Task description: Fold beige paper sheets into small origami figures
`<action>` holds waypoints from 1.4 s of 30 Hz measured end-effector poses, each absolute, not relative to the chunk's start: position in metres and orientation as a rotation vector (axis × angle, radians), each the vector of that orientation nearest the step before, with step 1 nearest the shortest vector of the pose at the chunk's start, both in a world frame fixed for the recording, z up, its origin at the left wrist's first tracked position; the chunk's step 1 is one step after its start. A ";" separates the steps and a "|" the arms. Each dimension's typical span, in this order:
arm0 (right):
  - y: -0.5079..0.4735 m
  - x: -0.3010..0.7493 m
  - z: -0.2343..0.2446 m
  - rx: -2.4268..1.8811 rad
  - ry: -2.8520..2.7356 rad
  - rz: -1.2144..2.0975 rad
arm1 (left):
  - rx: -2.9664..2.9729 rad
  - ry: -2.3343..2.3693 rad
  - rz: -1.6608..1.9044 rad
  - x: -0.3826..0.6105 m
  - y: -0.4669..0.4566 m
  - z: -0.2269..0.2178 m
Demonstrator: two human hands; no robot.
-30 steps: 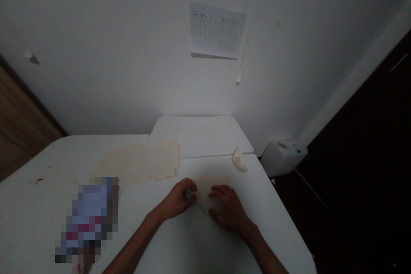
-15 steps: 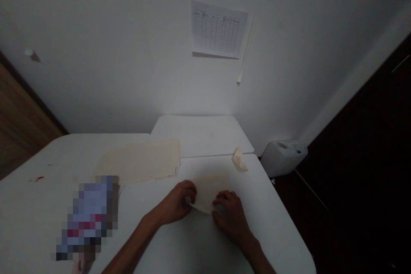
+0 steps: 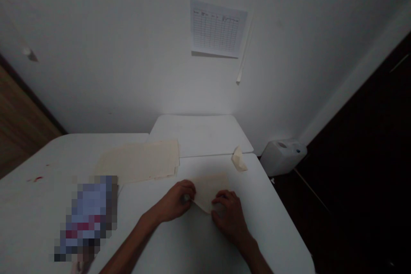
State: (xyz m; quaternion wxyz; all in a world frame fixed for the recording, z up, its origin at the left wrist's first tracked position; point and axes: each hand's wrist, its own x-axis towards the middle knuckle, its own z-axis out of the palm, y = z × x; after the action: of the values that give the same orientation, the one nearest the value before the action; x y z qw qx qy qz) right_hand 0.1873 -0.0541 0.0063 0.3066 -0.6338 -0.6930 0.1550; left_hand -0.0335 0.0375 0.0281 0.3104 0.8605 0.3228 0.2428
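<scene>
A cream sheet of paper (image 3: 207, 186) lies on the white table between my two hands, its near edge lifted slightly. My left hand (image 3: 181, 199) has its fingers curled and closed on the sheet's left near corner. On the right, my right hand (image 3: 228, 209) grips the near right edge with thumb and bent fingers. Just beyond, a small folded piece of cream paper (image 3: 239, 159) stands near the table's right edge. To the left lie several larger cream sheets (image 3: 141, 160), overlapping one another.
A blurred-out bluish item (image 3: 88, 209) lies left of my left forearm. The white table (image 3: 180, 248) meets a wall carrying a printed chart (image 3: 216, 30). A white plastic canister (image 3: 282, 156) stands on the dark floor to the right.
Both hands keep almost the same grip on the sheet. Its near edge looks a little straighter and flatter. The view has shifted very slightly.
</scene>
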 end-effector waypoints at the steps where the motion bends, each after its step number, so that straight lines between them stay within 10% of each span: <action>1: -0.054 0.187 0.006 -1.667 -1.826 0.417 | 2.264 0.840 0.640 -0.034 0.038 0.027; 42: -0.055 0.182 0.015 -1.765 -1.843 0.431 | 2.333 1.077 0.687 -0.020 0.050 0.011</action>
State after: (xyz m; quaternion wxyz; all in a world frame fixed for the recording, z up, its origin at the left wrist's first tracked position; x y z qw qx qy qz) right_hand 0.1824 -0.0548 0.0149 0.2734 -0.6559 -0.6851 0.1601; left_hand -0.0198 0.0502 0.0107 0.2387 0.8518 0.3932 0.2509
